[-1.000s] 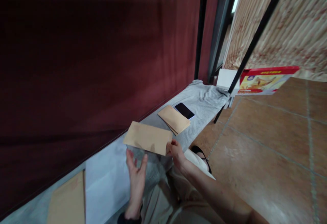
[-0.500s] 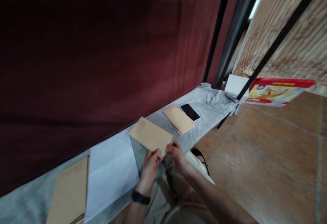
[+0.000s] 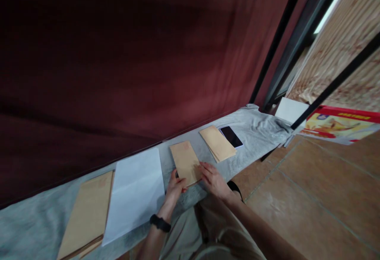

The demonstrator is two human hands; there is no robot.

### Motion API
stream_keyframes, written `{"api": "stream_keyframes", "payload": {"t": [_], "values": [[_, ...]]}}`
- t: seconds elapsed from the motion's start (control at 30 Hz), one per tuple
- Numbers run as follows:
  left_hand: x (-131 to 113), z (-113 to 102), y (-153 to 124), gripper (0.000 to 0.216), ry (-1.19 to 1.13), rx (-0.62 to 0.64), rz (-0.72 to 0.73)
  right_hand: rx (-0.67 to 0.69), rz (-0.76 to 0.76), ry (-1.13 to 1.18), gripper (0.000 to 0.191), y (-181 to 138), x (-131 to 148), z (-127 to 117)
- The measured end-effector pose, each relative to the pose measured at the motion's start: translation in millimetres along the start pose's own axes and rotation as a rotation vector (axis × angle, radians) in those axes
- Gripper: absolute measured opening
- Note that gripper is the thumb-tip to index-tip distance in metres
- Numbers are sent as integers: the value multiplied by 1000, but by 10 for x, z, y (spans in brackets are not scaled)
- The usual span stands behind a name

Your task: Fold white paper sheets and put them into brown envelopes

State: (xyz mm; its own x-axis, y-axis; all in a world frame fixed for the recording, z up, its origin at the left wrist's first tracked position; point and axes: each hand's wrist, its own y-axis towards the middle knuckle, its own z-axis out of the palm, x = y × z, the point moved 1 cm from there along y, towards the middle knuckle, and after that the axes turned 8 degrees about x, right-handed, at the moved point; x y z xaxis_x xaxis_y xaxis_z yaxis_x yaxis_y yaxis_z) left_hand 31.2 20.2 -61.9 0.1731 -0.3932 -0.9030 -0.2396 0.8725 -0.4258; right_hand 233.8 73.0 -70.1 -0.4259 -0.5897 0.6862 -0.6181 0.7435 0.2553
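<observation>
A brown paper envelope (image 3: 185,159) lies at a slant in front of me on a grey cloth. My left hand (image 3: 175,185) grips its lower left corner, thumb on top and fingers underneath; a dark band circles that wrist. At the right edge, my right hand (image 3: 209,177) has its fingers close together on the paper, the fingertips slightly blurred. To the right rests a small pile of brown envelopes (image 3: 218,143) beside a dark-screened phone (image 3: 231,136). On the left are a sheet of white paper (image 3: 136,188) and a larger stack of brown envelopes (image 3: 89,208).
The narrow bench (image 3: 258,127) under the grey cloth runs along a dark red curtain (image 3: 148,74). Black metal bars (image 3: 335,80) rise at its right end, near a red and yellow box (image 3: 341,123). Brown floor tiles (image 3: 305,188) spread out on the right.
The envelope has turned to point away from me, its near edge now closed and flat. My right hand has moved from the near edge to the right edge. The view has shifted slightly.
</observation>
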Motion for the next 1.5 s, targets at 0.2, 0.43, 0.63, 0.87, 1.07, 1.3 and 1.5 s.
{"api": "stream_keyframes", "payload": {"t": [0.2,0.43,0.63,0.87,1.07,1.3,1.5], "values": [[-106,-2,42,50,527,-278,377,126,-77,-249,44,2,-35,79],[-414,524,766,51,1040,-31,667,128,-102,-304,45,-4,-62,116],[-418,436,1241,55,1217,35,592,115,-124,-315,48,3,-80,132],[-238,390,1032,54,1138,39,615,83,-116,-280,42,12,-60,146],[-119,362,626,52,1123,132,573,83,-138,-264,41,7,-82,150],[123,261,34,49,1040,160,593,116,-168,-292,39,1,-144,171],[260,156,-392,44,886,146,557,106,-168,-277,35,12,-165,141]]}}
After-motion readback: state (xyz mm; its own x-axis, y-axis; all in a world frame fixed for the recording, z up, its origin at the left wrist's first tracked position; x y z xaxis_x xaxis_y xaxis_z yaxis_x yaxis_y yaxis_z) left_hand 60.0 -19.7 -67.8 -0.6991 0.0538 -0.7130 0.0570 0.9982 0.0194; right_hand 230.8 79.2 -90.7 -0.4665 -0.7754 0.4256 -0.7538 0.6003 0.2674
